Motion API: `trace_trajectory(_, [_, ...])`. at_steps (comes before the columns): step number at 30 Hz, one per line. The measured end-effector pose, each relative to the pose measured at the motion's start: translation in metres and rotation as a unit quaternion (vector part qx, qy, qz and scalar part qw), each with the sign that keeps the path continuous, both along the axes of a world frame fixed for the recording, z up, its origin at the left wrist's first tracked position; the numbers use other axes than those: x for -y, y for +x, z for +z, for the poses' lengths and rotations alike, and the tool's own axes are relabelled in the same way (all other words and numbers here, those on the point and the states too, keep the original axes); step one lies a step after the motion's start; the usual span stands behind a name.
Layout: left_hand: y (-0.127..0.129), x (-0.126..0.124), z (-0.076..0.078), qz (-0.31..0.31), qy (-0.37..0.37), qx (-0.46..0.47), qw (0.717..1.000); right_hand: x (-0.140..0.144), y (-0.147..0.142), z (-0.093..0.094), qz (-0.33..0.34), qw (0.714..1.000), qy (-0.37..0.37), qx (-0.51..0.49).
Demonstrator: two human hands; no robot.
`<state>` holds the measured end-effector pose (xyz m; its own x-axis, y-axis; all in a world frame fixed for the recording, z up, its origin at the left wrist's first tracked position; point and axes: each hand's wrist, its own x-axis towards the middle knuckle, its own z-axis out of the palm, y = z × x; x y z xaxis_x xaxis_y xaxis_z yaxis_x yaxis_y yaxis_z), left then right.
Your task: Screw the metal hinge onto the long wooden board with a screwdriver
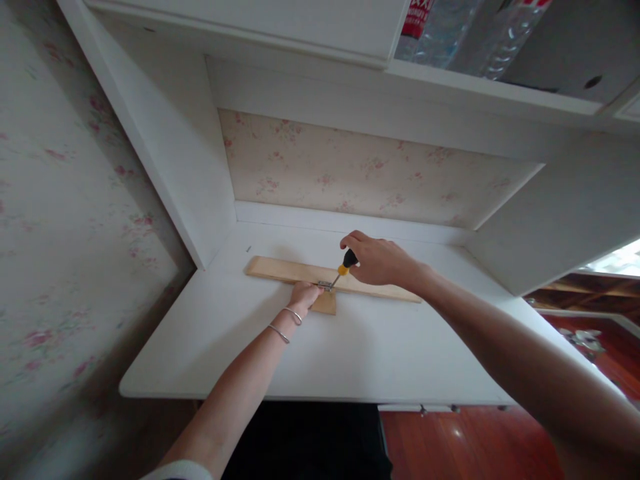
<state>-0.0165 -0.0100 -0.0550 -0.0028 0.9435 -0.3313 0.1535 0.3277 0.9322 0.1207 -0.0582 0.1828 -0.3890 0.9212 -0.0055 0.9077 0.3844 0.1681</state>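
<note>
White desk (350, 353) against floral wallpaper: right hand (380, 261) grips a screwdriver (342, 269) over a wooden strip (280, 269); left hand (305, 297) presses a small block (327, 305), fingers closed, metal fitting (325, 285) barely discernible

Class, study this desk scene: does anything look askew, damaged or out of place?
Nothing stands out. The long wooden strip lies flat on the white desk; the left hand steadies it while the right hand holds a screwdriver. Nothing is spilled or broken.
</note>
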Motion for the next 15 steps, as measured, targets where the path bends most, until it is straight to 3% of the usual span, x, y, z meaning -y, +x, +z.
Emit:
trace_trajectory(3, [0.0007, -0.0014, -0.003, 0.009, 0.005, -0.007, 1.0, -0.0028, -0.0001, -0.0006, -0.039, 0.999, 0.004, 0.018])
trace_trajectory(8, [0.0011, -0.0022, -0.004, 0.006, 0.011, -0.003, 1.0, -0.006, 0.0047, -0.0009, 0.05, 0.998, -0.029, -0.011])
trace_trajectory(13, [0.0007, 0.0001, 0.0005, 0.008, 0.016, -0.006, 1.0, -0.005, 0.0025, -0.0006, -0.027, 1.0, -0.006, 0.008])
trace_trajectory(15, [0.0004, 0.0012, 0.0026, 0.01, 0.017, -0.011, 1.0, -0.0042, 0.0016, 0.0001, -0.007, 1.0, -0.01, 0.013])
